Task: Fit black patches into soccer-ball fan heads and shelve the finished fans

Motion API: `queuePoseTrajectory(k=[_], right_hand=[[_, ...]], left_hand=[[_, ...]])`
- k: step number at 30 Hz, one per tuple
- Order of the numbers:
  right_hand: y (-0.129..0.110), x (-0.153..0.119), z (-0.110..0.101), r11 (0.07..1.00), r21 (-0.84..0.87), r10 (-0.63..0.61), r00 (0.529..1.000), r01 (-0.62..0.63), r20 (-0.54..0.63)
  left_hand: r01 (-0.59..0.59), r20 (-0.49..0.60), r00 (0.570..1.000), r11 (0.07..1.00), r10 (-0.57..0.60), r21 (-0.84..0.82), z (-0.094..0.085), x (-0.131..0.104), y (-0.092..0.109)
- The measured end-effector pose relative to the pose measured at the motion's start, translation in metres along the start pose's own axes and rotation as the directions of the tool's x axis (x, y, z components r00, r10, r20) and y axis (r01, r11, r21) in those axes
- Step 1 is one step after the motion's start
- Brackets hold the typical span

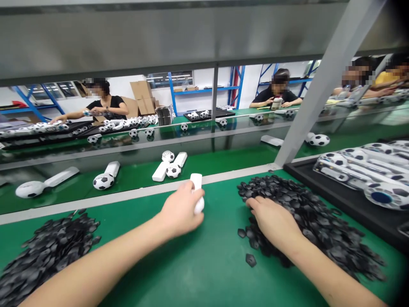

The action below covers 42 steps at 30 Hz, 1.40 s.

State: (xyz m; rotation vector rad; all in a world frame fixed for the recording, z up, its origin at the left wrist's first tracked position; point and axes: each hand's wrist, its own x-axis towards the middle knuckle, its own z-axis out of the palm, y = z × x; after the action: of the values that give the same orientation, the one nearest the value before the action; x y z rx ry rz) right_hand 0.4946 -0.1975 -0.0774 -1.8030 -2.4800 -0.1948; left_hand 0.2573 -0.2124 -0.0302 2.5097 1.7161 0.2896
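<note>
My left hand (182, 209) is closed round a white plastic piece (198, 204) with a rounded end and a flat handle pointing away; my fingers hide part of it. My right hand (275, 221) reaches into a heap of black pentagon pieces (306, 213), its fingers bent together at the heap's left edge. Whatever its fingertips pinch is hidden. One loose black pentagon (251, 259) lies just left of that heap on the green bench (204, 264).
Another heap of black pentagons (60, 238) lies at left. A black tray (319, 183) of football-headed pieces stands at right. Beyond the metal edge strip, white pieces and football-patterned pieces (104, 181) lie on a green belt. A slanted post (322, 89) rises at right; co-workers sit across.
</note>
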Motion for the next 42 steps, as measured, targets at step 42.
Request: queuePoseTrajectory(k=[42], right_hand=[[-0.047,-0.014,0.009,0.413,0.861,-0.241,0.947,0.296,-0.211]], left_hand=[[0.045,0.059,0.998,0.916,-0.023,-0.398,0.039,-0.020,0.018]])
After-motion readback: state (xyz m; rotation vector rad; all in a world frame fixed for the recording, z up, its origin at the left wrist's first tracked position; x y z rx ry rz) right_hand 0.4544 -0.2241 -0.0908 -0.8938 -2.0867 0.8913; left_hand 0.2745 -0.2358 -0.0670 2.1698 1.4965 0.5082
